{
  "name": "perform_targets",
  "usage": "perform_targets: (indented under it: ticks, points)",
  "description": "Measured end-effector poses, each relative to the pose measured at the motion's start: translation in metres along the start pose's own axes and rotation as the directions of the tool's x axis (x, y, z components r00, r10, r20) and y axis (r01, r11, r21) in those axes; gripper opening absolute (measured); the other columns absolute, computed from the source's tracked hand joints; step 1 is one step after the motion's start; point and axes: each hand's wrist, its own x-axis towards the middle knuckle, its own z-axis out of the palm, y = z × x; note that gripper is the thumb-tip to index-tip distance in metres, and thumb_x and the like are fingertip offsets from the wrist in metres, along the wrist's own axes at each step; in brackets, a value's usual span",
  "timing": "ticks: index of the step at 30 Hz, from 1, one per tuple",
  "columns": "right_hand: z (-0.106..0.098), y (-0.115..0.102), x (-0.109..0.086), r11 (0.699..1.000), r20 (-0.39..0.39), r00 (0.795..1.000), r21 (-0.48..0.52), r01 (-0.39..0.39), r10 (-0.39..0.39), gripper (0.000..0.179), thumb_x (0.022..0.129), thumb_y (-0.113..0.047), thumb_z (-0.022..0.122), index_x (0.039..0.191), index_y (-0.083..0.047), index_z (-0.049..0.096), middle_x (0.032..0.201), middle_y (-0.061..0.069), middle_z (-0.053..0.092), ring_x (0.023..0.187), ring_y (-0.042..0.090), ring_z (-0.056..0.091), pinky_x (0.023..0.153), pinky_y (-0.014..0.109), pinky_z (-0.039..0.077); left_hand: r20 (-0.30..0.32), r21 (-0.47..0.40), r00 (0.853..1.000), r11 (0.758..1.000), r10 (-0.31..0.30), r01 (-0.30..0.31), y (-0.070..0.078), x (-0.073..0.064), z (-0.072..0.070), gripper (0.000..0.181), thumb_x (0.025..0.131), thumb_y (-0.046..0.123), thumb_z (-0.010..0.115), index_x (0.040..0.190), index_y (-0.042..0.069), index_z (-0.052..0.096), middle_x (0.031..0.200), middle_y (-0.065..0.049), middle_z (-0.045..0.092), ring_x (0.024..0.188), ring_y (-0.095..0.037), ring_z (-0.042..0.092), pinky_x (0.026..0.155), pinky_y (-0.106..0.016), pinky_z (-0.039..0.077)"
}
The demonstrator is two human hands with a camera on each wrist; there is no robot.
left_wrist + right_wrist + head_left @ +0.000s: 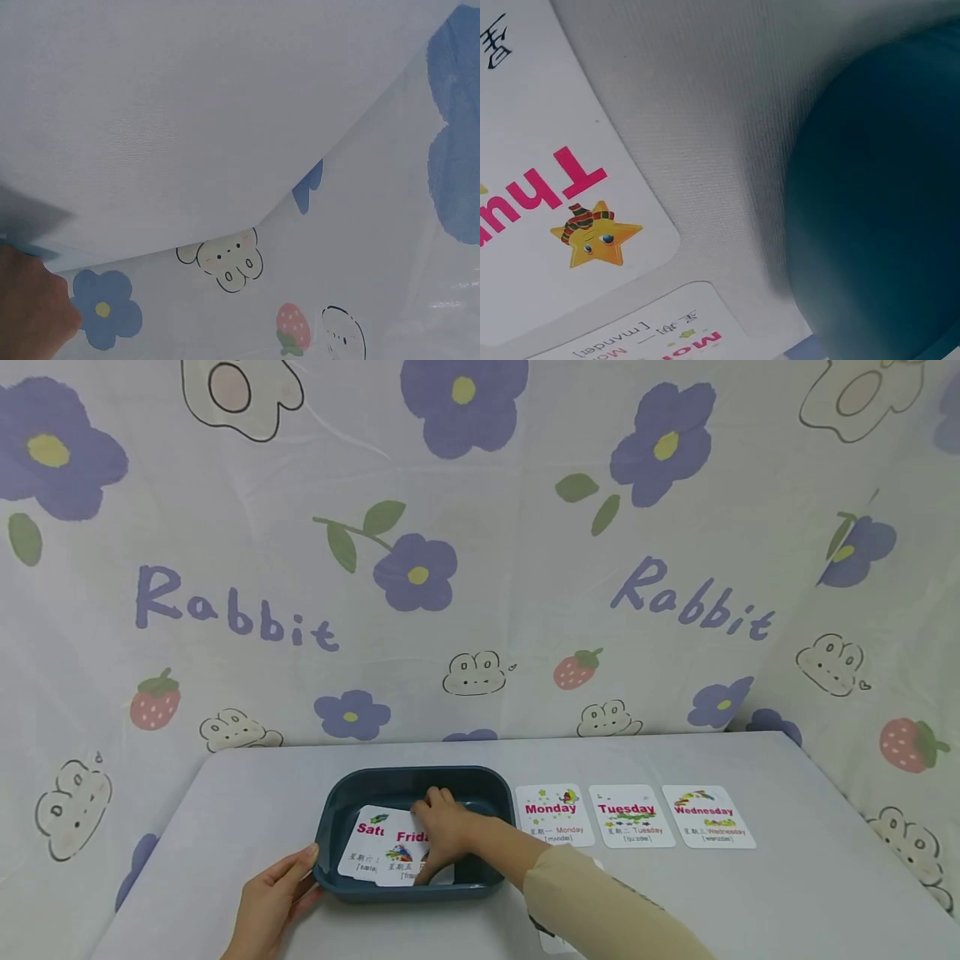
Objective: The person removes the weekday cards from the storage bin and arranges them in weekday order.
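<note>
blue tray (412, 894) holds cards (365, 843); left fingers (291, 872) pinch it, right fingers (432, 811) pinch friday card (398, 853).

Lower centre, the right hand (448, 829) grips the Friday card (400, 868) inside a dark-blue tray (412, 894); the left hand (272, 893) holds its left end

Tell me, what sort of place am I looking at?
Probably a small indoor tabletop activity corner, perhaps curtained off: a white cloth printed with purple flowers and rabbits hangs behind a plain white table, on which lie white, round-cornered cards printed with colourful weekday names.
</note>
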Motion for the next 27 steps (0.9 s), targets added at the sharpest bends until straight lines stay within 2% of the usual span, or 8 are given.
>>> perform_targets:
  ticks: [14, 24, 27]
  points:
    - [-0.007, 0.007, 0.000, 0.999, 0.001, 1.000, 0.036, 0.018, -0.018, 0.093, 0.057, -0.056, 0.081, 0.130, -0.011, 0.044, 0.115, 0.004, 0.038, 0.103, 0.015, 0.033, 0.093, 0.025, 0.042, -0.011, 0.009, 1.000, 1.000, -0.024, 0.024, 0.001, -0.001, 0.001, 0.075, 0.078, 0.047, 0.069, 0.130, -0.005, 0.048, 0.137, -0.023, 0.042, 0.092, -0.014, 0.065, 0.076, -0.029, 0.055]
    - [-0.039, -0.001, -0.009, 0.995, -0.036, 0.997, 0.069, 0.075, -0.073, 0.096, 0.057, -0.054, 0.082, 0.133, -0.012, 0.042, 0.113, 0.002, 0.040, 0.101, 0.013, 0.034, 0.088, 0.021, 0.045, -0.022, 0.003, 0.999, 1.000, -0.028, 0.028, -0.001, 0.001, 0.003, 0.079, 0.075, 0.050, 0.070, 0.129, -0.005, 0.049, 0.135, -0.023, 0.043, 0.089, -0.013, 0.065, 0.075, -0.029, 0.055]
    - [-0.048, -0.004, -0.012, 0.994, -0.050, 0.994, 0.052, 0.099, -0.097, 0.097, 0.057, -0.055, 0.081, 0.134, -0.012, 0.041, 0.114, 0.002, 0.040, 0.101, 0.013, 0.034, 0.088, 0.019, 0.045, -0.025, 0.008, 1.000, 1.000, -0.017, 0.017, -0.001, 0.000, 0.002, 0.083, 0.074, 0.052, 0.070, 0.129, -0.005, 0.048, 0.135, -0.023, 0.042, 0.094, -0.017, 0.065, 0.075, -0.029, 0.055]
